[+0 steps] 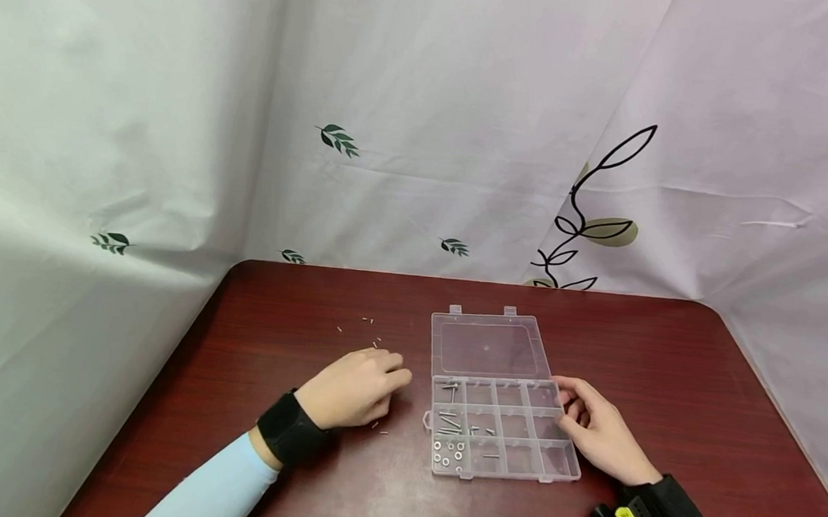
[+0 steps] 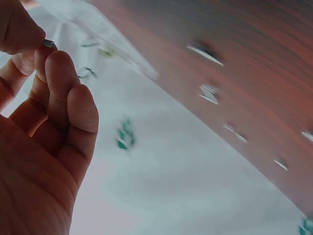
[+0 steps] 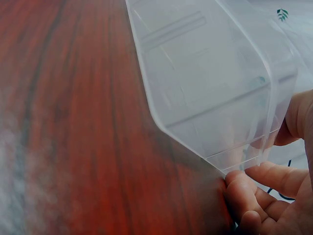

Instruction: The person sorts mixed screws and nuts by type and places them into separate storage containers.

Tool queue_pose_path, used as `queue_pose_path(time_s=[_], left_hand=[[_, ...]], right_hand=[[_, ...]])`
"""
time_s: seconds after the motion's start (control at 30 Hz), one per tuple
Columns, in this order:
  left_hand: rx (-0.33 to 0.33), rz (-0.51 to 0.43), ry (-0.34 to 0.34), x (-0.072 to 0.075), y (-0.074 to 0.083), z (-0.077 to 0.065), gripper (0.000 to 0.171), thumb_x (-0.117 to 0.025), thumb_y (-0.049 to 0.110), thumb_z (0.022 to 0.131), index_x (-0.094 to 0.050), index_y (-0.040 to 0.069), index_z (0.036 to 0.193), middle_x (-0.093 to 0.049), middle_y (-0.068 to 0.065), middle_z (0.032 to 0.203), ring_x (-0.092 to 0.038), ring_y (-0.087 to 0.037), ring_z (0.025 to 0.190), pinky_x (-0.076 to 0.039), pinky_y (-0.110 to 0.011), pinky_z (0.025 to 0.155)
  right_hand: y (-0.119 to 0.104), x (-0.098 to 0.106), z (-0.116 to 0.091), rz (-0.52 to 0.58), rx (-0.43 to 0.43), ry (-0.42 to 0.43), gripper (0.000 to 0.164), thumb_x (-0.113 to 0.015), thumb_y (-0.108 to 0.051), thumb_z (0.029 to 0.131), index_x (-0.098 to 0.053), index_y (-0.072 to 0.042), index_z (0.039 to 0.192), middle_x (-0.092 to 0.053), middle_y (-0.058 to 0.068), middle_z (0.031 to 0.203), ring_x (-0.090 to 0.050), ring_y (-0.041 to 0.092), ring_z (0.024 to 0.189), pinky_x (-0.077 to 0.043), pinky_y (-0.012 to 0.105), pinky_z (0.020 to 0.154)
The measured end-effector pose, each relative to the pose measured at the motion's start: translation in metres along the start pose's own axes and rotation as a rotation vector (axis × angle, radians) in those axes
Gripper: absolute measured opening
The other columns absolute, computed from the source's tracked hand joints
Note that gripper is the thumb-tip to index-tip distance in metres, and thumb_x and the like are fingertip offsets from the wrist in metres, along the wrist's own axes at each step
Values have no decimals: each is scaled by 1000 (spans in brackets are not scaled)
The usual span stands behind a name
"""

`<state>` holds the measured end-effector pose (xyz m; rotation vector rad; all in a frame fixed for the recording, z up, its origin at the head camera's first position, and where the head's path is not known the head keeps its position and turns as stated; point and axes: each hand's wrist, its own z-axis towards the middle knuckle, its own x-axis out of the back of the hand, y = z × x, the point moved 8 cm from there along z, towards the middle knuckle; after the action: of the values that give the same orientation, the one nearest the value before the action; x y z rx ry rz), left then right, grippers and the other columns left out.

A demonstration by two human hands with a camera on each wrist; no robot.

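A clear plastic compartment box (image 1: 503,476) lies on the table with its lid (image 1: 490,346) folded back. Its left compartments hold screws (image 1: 450,424) and small rings (image 1: 446,461). My left hand (image 1: 352,387) is left of the box; in the left wrist view, thumb and fingertips pinch a small metal pin-like piece (image 2: 48,43), mostly hidden between them. My right hand (image 1: 606,434) holds the box by its right side, and the right wrist view shows fingers (image 3: 242,191) at the lower edge of the box's clear wall (image 3: 215,73).
Several loose small metal pieces (image 2: 208,94) lie scattered on the dark red table (image 1: 665,345) around my left hand. A pale patterned cloth (image 1: 422,132) hangs behind the table and along its sides.
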<state>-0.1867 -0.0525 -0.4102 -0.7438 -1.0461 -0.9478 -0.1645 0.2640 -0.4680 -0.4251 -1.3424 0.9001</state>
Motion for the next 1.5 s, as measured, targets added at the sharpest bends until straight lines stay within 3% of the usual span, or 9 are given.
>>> queue_pose_path(time_s=[0.23, 0.53, 0.67, 0.87, 0.97, 1.17, 1.5], left_hand=[[-89, 4, -7, -2, 37, 34, 18, -63, 11, 78, -60, 17, 95, -48, 6, 81, -51, -15, 73, -46, -30, 72], [-189, 52, -50, -10, 79, 70, 14, -64, 14, 80, -61, 19, 93, -46, 7, 80, -49, -10, 73, -46, -26, 73], [-218, 46, -56, -14, 95, 83, 14, -67, 17, 82, -61, 20, 95, -48, 7, 81, -51, -10, 75, -45, -24, 71], [-249, 21, -12, -13, 111, 93, 14, -61, 13, 82, -62, 20, 95, -48, 8, 79, -52, -9, 72, -44, -25, 67], [-246, 20, -29, -16, 113, 93, 17, -64, 24, 83, -62, 20, 100, -48, 8, 85, -52, -9, 76, -45, -27, 70], [-202, 4, -95, -21, 106, 86, 47, -70, 51, 84, -60, 21, 118, -49, 6, 107, -49, -9, 85, -45, -28, 76], [-117, -36, -81, -14, 73, 62, 44, -72, 46, 85, -58, 20, 118, -50, 4, 111, -49, -11, 89, -45, -28, 83]], right_hand=[[1, -2, -1, 2, -15, -13, 46, -63, 7, 90, -56, -6, 133, -53, 3, 99, -49, 8, 76, -39, 24, 65], [5, -1, -3, 6, -18, -6, 48, -65, 6, 89, -56, -9, 133, -54, 2, 99, -49, 8, 76, -39, 24, 65], [6, -1, -3, 1, -20, -4, 48, -66, 6, 89, -56, -9, 133, -54, 2, 99, -49, 7, 76, -39, 24, 64], [5, -2, -2, 0, -16, -7, 47, -64, 6, 89, -56, -9, 133, -54, 2, 99, -49, 7, 76, -39, 23, 64], [5, -2, -2, -1, -16, -10, 46, -64, 6, 90, -56, -9, 133, -54, 2, 99, -49, 7, 76, -39, 23, 64], [5, -1, -1, -6, -13, -8, 47, -64, 6, 89, -56, -9, 133, -53, 2, 99, -49, 7, 75, -39, 23, 63], [3, 0, -1, -4, 0, 3, 49, -65, 8, 87, -57, -8, 132, -54, 2, 99, -49, 7, 75, -39, 22, 64]])
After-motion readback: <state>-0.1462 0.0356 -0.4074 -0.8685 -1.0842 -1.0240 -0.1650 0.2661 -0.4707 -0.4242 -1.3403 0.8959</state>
